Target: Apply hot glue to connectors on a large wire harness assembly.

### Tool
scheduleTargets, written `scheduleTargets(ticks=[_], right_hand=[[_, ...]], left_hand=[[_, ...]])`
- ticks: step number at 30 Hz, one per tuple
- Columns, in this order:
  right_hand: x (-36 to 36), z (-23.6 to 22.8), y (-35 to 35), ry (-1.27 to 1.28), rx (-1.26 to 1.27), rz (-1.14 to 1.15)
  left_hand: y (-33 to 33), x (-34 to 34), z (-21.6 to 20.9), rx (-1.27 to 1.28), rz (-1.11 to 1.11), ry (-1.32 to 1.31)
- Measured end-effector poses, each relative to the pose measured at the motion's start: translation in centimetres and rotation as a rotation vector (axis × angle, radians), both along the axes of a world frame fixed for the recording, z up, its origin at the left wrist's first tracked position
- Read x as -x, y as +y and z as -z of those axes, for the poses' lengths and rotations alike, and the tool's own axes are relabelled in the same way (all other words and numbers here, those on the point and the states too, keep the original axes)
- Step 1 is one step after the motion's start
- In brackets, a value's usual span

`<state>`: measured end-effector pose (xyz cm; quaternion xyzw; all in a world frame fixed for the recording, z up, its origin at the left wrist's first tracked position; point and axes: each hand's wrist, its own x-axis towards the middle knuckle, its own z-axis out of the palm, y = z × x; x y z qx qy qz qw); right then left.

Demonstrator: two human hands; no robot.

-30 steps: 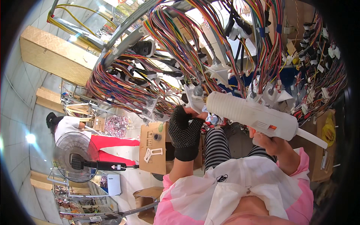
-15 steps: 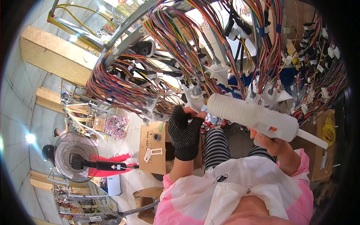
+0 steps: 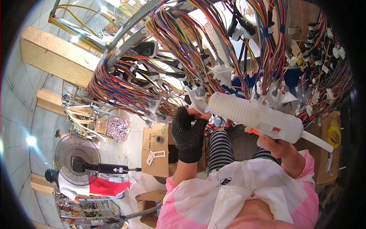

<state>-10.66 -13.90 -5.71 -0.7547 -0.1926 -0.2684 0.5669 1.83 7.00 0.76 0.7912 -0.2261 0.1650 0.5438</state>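
My left hand (image 3: 187,131), in a black dotted glove with bare fingertips, pinches the lower edge of a white plastic connector housing (image 3: 198,102). Wires run up from that housing, and a greyish lump sits where they enter it. In my right hand (image 3: 275,148) is a white hot glue gun (image 3: 257,116), held by its handle, which is mostly hidden. Its ribbed front end points left, close beside the housing; the tip itself is hard to make out. An orange trigger (image 3: 252,131) shows under the body, and a white glue stick (image 3: 318,142) juts from the rear.
Thick multicoloured wire bundles (image 3: 167,32) hang over a curved metal rail (image 3: 131,28), with more white housings (image 3: 222,74) at their ends. A cardboard box (image 3: 152,164) stands left, near a black fan (image 3: 78,160). Behind the fan is another person (image 3: 70,185).
The glue gun's front end has shifted slightly up and left, and more of its orange trigger shows. My left hand stays nearly still. The person behind the fan has moved into fuller view.
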Motion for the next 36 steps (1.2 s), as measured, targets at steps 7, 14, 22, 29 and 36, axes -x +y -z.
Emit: scheduleTargets(ticks=[7,14,22,29,36], right_hand=[[0.2,-1.8,0.8,0.169,-0.095,-0.055],[-0.9,-1.0,0.6,0.065,-0.252,-0.122],[-0.8,-0.9,0.7,-0.032,-0.269,-0.11],[0.0,-0.6,0.3,0.161,-0.155,-0.011],[0.0,-0.1,0.3,0.266,0.003,0.039]], left_hand=[[0.3,-0.4,0.8,0.187,0.045,0.113],[0.1,0.0,-0.4,-0.073,-0.05,0.017],[0.0,0.0,0.2,0.114,0.039,0.071],[0.0,-0.1,0.4,0.201,0.067,0.08],[0.2,-0.3,0.7,0.167,0.057,0.121]])
